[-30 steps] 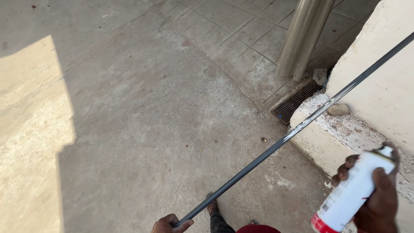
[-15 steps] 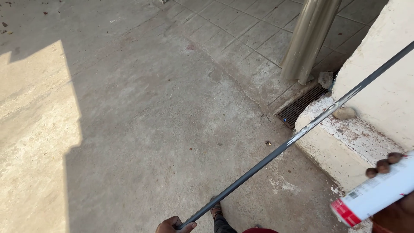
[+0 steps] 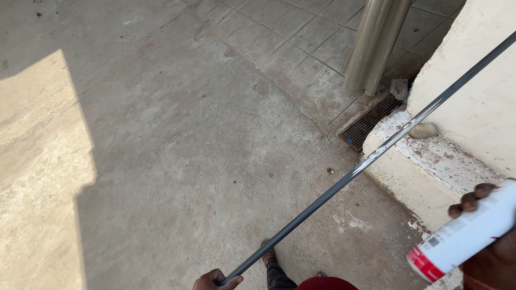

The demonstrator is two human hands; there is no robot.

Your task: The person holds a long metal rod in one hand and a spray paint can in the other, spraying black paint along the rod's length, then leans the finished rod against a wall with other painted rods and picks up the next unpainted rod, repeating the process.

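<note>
Rod [image 3: 349,174]: long thin grey metal, running diagonally from the left hand [image 3: 215,280] at 6 o'clock up to the frame edge at 2 o'clock, passing over the concrete floor [image 3: 177,161] and the white plinth [image 3: 424,166]; left hand closed around its lower end. Right hand [image 3: 492,241] at 4 o'clock grips a white spray can [image 3: 465,236] with a red base, tilted, base toward 7 o'clock, fingers wrapped over the top. Floor drain grate [image 3: 371,121] and a ribbed metal post [image 3: 376,45] sit around 1 o'clock; a small stone [image 3: 424,130] lies on the plinth, just beside the rod.
</note>
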